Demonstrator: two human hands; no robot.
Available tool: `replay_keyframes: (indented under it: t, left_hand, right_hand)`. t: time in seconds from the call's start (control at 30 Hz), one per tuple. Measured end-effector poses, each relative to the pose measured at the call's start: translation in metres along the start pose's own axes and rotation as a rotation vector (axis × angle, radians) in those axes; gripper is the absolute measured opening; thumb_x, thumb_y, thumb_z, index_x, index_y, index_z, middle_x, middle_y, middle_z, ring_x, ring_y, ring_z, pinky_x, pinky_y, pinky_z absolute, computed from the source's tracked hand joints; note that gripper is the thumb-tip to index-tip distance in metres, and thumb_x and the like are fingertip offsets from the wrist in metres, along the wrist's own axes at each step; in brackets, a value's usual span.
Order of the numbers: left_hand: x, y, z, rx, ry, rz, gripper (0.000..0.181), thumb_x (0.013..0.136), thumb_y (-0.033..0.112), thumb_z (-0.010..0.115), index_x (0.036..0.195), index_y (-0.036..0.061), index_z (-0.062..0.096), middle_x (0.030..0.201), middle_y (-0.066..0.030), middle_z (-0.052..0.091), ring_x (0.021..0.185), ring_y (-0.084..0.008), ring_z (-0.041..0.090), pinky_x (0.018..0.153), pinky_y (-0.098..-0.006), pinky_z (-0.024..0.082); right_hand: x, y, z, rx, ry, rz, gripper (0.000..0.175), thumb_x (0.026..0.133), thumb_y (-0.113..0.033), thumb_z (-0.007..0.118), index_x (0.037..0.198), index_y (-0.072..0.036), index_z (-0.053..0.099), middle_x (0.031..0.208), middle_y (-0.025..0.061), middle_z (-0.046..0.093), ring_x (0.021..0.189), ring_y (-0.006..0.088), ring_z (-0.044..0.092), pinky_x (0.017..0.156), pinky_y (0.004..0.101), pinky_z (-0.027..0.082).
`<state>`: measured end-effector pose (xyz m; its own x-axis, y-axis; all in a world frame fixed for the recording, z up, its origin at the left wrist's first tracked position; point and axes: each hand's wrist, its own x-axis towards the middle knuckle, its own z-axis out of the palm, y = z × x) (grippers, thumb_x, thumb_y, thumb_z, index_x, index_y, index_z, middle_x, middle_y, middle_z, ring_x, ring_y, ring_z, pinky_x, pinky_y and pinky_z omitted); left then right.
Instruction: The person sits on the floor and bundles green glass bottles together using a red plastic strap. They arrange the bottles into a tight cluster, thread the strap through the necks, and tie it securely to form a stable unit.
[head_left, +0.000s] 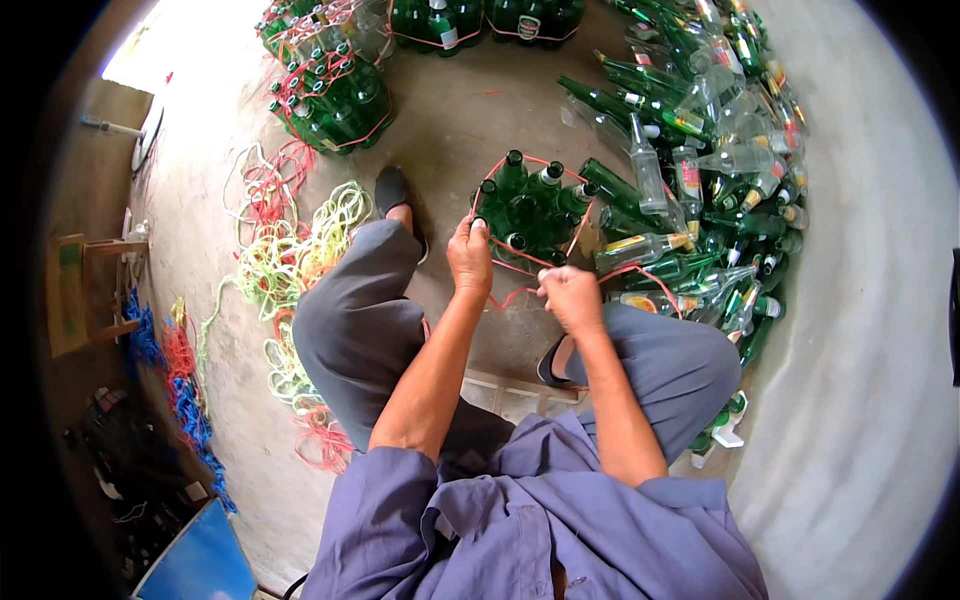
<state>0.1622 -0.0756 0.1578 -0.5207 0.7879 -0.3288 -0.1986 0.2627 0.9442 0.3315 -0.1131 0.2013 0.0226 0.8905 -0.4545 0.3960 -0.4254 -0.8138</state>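
Several green glass bottles stand in a tight cluster on the floor between my feet. A red plastic cord loops around their necks and runs to both hands. My left hand is at the near left side of the cluster, its thumb and fingers pinching the cord beside a bottle neck. Just in front of the near bottles, my right hand is closed on the cord, slightly blurred. A loose length of cord trails from it to the right, over the lying bottles, and another piece hangs in a curve between my hands.
Loose green and clear glass bottles lie heaped along the right wall. Cord-bound bottle bundles stand at the upper left and top. Tangled yellow-green and red cords lie by my left leg. A standing fan and a wooden chair are farther left.
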Motion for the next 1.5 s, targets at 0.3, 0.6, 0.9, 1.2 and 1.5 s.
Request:
replay_keyframes:
  t: [0.3, 0.6, 0.9, 1.2, 1.5]
  left_hand:
    - [0.021, -0.044, -0.008, 0.188, 0.088, 0.155, 0.018, 0.093, 0.017, 0.054, 0.089, 0.0020, 0.063, 0.067, 0.0047, 0.051, 0.058, -0.0055, 0.042, 0.053, -0.0244, 0.035]
    - [0.016, -0.032, -0.010, 0.156, 0.054, 0.127, 0.021, 0.092, 0.018, 0.055, 0.099, 0.0008, 0.065, 0.069, 0.0041, 0.053, 0.060, -0.0056, 0.045, 0.054, -0.0242, 0.037]
    - [0.009, -0.013, -0.012, 0.151, -0.027, -0.077, 0.031, 0.091, 0.028, 0.054, 0.107, 0.0041, 0.065, 0.097, -0.0212, 0.067, 0.102, -0.0375, 0.059, 0.093, -0.0397, 0.044]
    - [0.011, -0.022, -0.011, 0.187, 0.013, 0.024, 0.030, 0.091, 0.026, 0.053, 0.105, 0.0012, 0.064, 0.094, -0.0180, 0.064, 0.102, -0.0360, 0.053, 0.094, -0.0390, 0.038]
    - [0.009, -0.009, -0.013, 0.192, -0.021, -0.015, 0.031, 0.092, 0.026, 0.052, 0.104, 0.0005, 0.064, 0.091, -0.0229, 0.066, 0.107, -0.0426, 0.056, 0.106, -0.0415, 0.036]
  right_hand:
    - [0.031, -0.067, -0.023, -0.577, 0.191, -0.410, 0.032, 0.086, -0.031, 0.066, 0.093, 0.000, 0.070, 0.078, 0.0178, 0.069, 0.073, 0.0362, 0.067, 0.068, 0.0462, 0.052]
    - [0.082, -0.076, -0.020, -0.930, 0.109, -0.052, 0.041, 0.085, -0.041, 0.064, 0.084, 0.000, 0.070, 0.085, 0.0224, 0.070, 0.084, 0.0411, 0.068, 0.075, 0.0497, 0.053]
    - [0.105, -0.075, -0.016, -1.179, -0.116, -0.194, 0.031, 0.086, -0.032, 0.064, 0.088, -0.002, 0.072, 0.092, 0.0205, 0.071, 0.087, 0.0374, 0.068, 0.078, 0.0465, 0.054]
    - [0.105, -0.097, -0.014, -1.317, -0.293, -0.238, 0.025, 0.083, -0.023, 0.061, 0.089, -0.001, 0.072, 0.094, 0.0212, 0.071, 0.090, 0.0373, 0.069, 0.078, 0.0458, 0.055]
    - [0.106, -0.102, -0.022, -1.382, -0.409, -0.344, 0.023, 0.080, -0.019, 0.060, 0.085, 0.000, 0.072, 0.089, 0.0217, 0.070, 0.086, 0.0373, 0.069, 0.076, 0.0463, 0.055]
